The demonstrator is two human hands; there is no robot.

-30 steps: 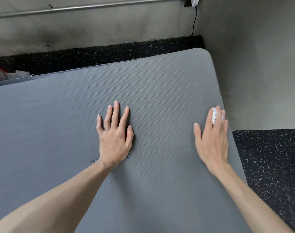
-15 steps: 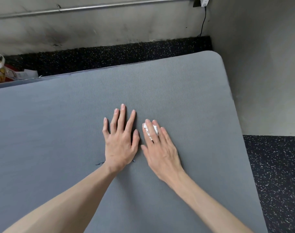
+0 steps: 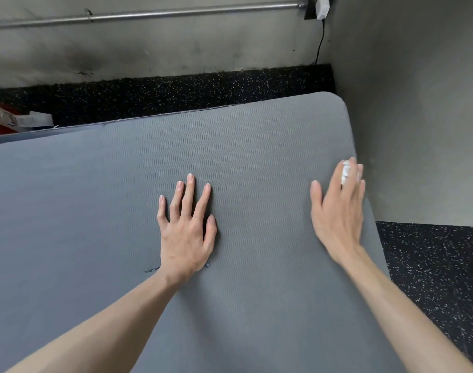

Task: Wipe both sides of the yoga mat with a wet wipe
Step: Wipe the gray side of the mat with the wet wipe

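Observation:
A grey ribbed yoga mat [image 3: 256, 146] lies flat on the floor and fills most of the view. My left hand [image 3: 186, 230] rests flat on the middle of the mat with fingers spread. My right hand [image 3: 337, 208] lies near the mat's right edge, fingers straight and slightly blurred, pressing a small white wet wipe [image 3: 346, 172] onto the mat. Only a bit of the wipe shows between the fingers.
Black speckled rubber flooring [image 3: 431, 265] surrounds the mat. A grey wall [image 3: 418, 103] stands close to the right edge, another runs behind with a metal pipe [image 3: 149, 14]. A white plug and cable [image 3: 321, 22] sit in the corner. Bags and papers [image 3: 11, 119] lie far left.
My right hand slid the wipe from beside my left hand out to the mat's right edge, after sweeping inward before that. The left hand stayed put.

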